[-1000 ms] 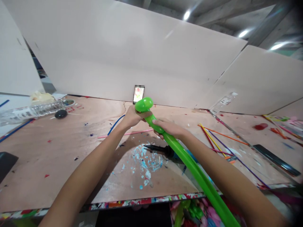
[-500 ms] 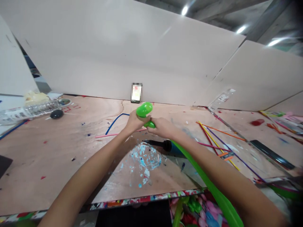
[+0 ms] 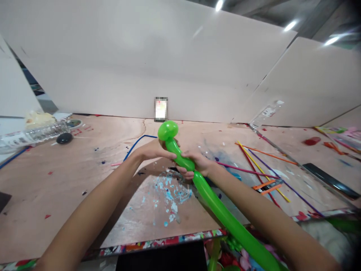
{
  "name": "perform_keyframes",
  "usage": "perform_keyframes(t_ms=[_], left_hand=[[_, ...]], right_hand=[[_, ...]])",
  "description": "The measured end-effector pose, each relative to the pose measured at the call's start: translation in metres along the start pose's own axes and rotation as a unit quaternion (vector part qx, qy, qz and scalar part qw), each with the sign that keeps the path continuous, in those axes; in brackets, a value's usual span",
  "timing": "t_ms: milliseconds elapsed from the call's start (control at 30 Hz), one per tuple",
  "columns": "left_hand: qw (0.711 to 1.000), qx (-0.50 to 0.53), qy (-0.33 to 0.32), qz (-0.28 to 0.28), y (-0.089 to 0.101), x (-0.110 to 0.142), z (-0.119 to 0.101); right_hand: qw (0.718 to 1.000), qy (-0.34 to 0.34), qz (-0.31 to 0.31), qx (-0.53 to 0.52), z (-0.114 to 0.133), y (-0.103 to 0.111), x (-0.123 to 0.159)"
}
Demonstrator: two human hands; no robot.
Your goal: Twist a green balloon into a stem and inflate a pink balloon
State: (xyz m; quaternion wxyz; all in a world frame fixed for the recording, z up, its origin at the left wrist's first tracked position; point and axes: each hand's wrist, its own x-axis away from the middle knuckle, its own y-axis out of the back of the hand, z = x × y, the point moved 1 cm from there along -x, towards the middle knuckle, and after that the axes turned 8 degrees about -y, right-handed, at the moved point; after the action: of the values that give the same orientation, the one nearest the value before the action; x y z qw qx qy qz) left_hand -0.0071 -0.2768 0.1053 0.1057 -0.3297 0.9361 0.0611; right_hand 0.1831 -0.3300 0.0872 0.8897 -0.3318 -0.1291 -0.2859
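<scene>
A long green modelling balloon [image 3: 220, 210] runs between my hands, with a rounded, folded head at its far end and a pinched joint near my right hand. My left hand [image 3: 162, 149] is closed round the segment just below the head. Around the lower end of that segment, by the joint, my right hand [image 3: 194, 164] is wrapped. From there the uninflated-looking end is out of sight; the long tail passes under my right forearm and over the table edge. A hand pump [image 3: 173, 169] lies beneath my hands, mostly hidden.
A phone [image 3: 161, 109] leans on the white partition. Thin uninflated balloons [image 3: 256, 160] and an orange cutter [image 3: 267, 186] lie at right. Plastic bottles [image 3: 267, 113] rest at both sides, a black oval object [image 3: 64, 138] at left. Colourful balloons [image 3: 245, 259] fill a space below the table edge.
My hands have shifted apart along the balloon. A straight segment and a pinched joint now show below the rounded head, and the tail has swung out from under my right forearm.
</scene>
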Motion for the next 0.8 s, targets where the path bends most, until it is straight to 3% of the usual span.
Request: perform_keyframes(t_ms=[100,233,367,400,467,533,600,700,800], left_hand=[[0.998,-0.062,0.008,-0.012,-0.007,0.011,0.002],[0.987,-0.144,0.021,-0.067,-0.016,0.037,-0.003],[0.979,-0.146,0.035,-0.139,-0.029,0.059,-0.008],[0.976,-0.142,0.035,-0.16,-0.032,0.062,-0.007],[0.969,-0.126,0.031,-0.211,-0.038,0.065,-0.001],[0.962,-0.089,0.032,-0.257,-0.043,0.066,0.01],[0.955,-0.039,0.047,-0.289,-0.047,0.062,0.022],[0.933,0.075,0.085,-0.343,-0.053,0.054,0.039],[0.886,0.225,0.12,-0.389,-0.054,0.047,0.049]], right_hand=[[0.999,-0.033,-0.001,0.021,-0.013,-0.005,-0.006],[0.991,-0.029,-0.058,0.115,-0.02,-0.025,-0.015],[0.946,0.01,-0.113,0.305,-0.013,-0.045,-0.016],[0.92,0.026,-0.14,0.366,-0.012,-0.048,-0.016],[0.842,0.065,-0.221,0.488,-0.011,-0.051,-0.015],[0.741,0.084,-0.309,0.591,-0.012,-0.052,-0.014],[0.641,0.054,-0.374,0.668,-0.015,-0.055,-0.014],[0.511,-0.014,-0.421,0.75,-0.015,-0.062,-0.015],[0.413,-0.019,-0.438,0.799,-0.009,-0.07,-0.018]])
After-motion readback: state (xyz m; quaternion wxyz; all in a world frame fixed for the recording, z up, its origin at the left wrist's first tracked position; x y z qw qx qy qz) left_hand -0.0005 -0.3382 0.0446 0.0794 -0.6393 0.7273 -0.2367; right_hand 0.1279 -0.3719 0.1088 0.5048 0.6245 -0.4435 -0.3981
